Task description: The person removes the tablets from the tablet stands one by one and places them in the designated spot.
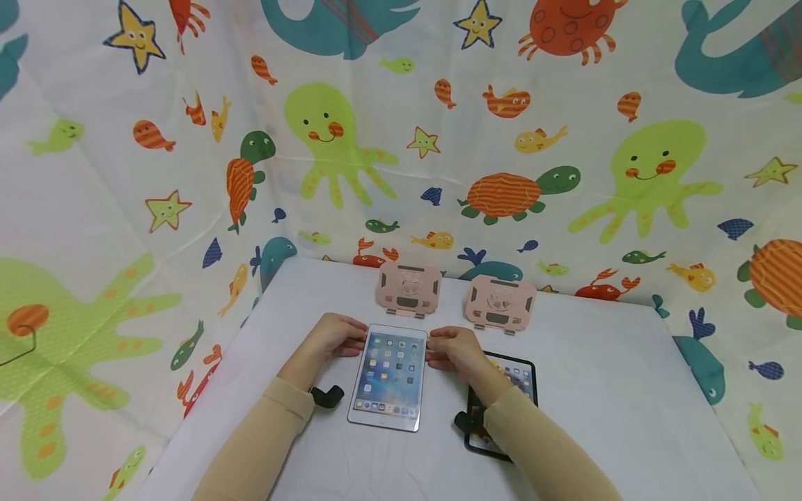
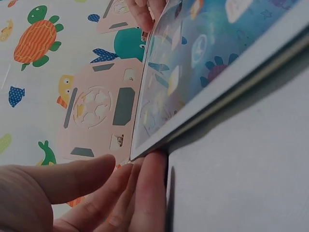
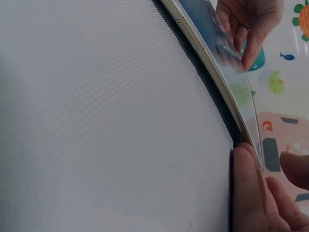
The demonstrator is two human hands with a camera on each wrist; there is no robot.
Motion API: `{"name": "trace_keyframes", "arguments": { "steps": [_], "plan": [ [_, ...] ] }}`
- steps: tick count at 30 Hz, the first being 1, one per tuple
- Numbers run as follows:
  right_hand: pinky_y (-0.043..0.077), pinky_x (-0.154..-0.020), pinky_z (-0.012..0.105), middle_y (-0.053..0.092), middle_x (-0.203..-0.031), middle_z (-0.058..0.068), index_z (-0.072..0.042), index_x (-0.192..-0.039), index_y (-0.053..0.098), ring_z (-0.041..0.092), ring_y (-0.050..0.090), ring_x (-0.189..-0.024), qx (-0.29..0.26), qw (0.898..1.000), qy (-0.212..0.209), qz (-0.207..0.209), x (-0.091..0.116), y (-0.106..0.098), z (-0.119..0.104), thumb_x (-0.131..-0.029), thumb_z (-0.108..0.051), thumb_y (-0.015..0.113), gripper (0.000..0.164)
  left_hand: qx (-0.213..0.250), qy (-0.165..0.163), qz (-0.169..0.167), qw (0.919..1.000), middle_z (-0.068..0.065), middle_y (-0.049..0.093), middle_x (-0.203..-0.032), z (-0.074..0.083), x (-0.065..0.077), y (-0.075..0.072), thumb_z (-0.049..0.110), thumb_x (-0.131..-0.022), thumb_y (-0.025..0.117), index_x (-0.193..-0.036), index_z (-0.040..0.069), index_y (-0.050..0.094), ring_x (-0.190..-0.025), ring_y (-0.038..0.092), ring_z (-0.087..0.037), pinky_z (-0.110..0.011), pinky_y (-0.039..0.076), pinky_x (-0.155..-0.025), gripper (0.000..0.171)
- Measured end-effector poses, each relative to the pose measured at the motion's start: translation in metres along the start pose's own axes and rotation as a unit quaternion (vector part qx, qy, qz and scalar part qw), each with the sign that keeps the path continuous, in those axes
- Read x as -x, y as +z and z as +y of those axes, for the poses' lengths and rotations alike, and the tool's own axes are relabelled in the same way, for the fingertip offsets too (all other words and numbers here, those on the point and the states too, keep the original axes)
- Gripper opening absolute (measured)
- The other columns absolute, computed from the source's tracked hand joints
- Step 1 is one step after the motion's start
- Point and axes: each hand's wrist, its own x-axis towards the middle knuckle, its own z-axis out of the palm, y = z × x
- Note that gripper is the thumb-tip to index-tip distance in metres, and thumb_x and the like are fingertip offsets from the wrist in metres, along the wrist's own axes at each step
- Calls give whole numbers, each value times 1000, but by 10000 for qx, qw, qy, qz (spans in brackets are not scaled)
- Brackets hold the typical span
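A white tablet (image 1: 390, 376) lies face up on the white table, its lit screen showing rows of app icons. My left hand (image 1: 338, 335) is at its upper left edge. In the left wrist view, the left fingertips (image 2: 153, 169) meet the tablet's corner while the thumb (image 2: 82, 178) stays off it. On the opposite edge my right hand (image 1: 457, 348) touches the upper right side. The right wrist view shows the right fingers (image 3: 248, 188) against the rim, with the thumb (image 3: 295, 169) apart from the screen.
Under my right forearm lies a second tablet (image 1: 525, 372) with a black frame, partly hidden. Two pink cases with grey pads (image 1: 409, 285) (image 1: 500, 303) stand at the table's back. A curtain (image 1: 401, 174) printed with sea animals hangs behind and at the sides.
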Motion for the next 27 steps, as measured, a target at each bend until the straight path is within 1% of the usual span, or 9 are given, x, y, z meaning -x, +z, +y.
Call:
{"name": "trace_keyframes", "arguments": {
  "steps": [4,10,12,16,20,23,24,25,27],
  "plan": [
    [70,-78,35,80,-116,17,-1,-136,65,20,81,-82,-56,9999,-22,86,2,0,1,-102,-11,72,36,-45,-14,-29,10000,-11,82,-93,-1,0,-1,7,-99,71,-123,-4,74,-73,77,-15,-28,67,-66,27],
    [70,-76,36,80,-117,17,-2,-136,66,19,80,-80,93,9995,-96,297,6,4,0,-103,-10,70,35,-151,58,-111,9998,-13,82,-98,1,2,-2,10,-100,71,-125,-4,73,-75,77,-14,-27,67,-67,29],
    [70,-75,35,81,-115,16,-4,-134,68,20,80,-80,208,9989,-79,421,7,6,-1,-102,-11,70,33,-318,109,-141,9993,-12,82,-100,2,3,-2,12,-100,71,-126,-3,73,-77,77,-15,-27,66,-67,30],
    [69,-74,35,81,-112,14,-5,-131,69,22,81,-82,490,9971,-107,580,10,7,-2,-102,-13,71,30,-945,409,-194,9945,-13,81,-101,4,6,-3,16,-99,74,-126,-1,74,-80,75,-17,-27,65,-67,32],
    [69,-75,34,80,-114,14,-6,-132,70,23,80,-87,914,9931,-257,684,13,6,-5,-102,-17,70,32,-1646,653,-192,9840,-12,78,-99,7,8,-1,21,-100,74,-126,1,75,-81,72,-20,-27,63,-68,33],
    [68,-77,34,78,-119,14,-8,-137,69,24,80,-92,1375,9855,-468,877,19,4,-9,-104,-22,69,36,-2241,850,-229,9706,-10,77,-101,9,10,0,25,-101,73,-129,5,74,-83,71,-20,-29,62,-70,35],
    [68,-77,35,78,-121,15,-8,-138,69,26,80,-94,1562,9813,-599,957,21,3,-11,-104,-24,68,38,-2400,904,-219,9663,-10,77,-104,10,11,1,27,-102,73,-131,6,73,-85,71,-22,-31,62,-72,36],
    [68,-79,37,77,-123,15,-8,-140,68,27,79,-96,1759,9760,-734,1057,24,1,-13,-105,-26,67,40,-2608,986,-188,9602,-10,77,-108,11,12,1,29,-103,72,-134,8,72,-88,71,-22,-33,64,-74,38],
    [66,-87,44,76,-129,15,-11,-143,66,31,77,-107,2208,9608,-1081,1286,30,-2,-17,-106,-32,64,43,-3012,1166,-5,9464,-11,76,-119,14,15,3,35,-104,70,-139,11,69,-100,72,-25,-40,65,-83,42]
  ]
}}
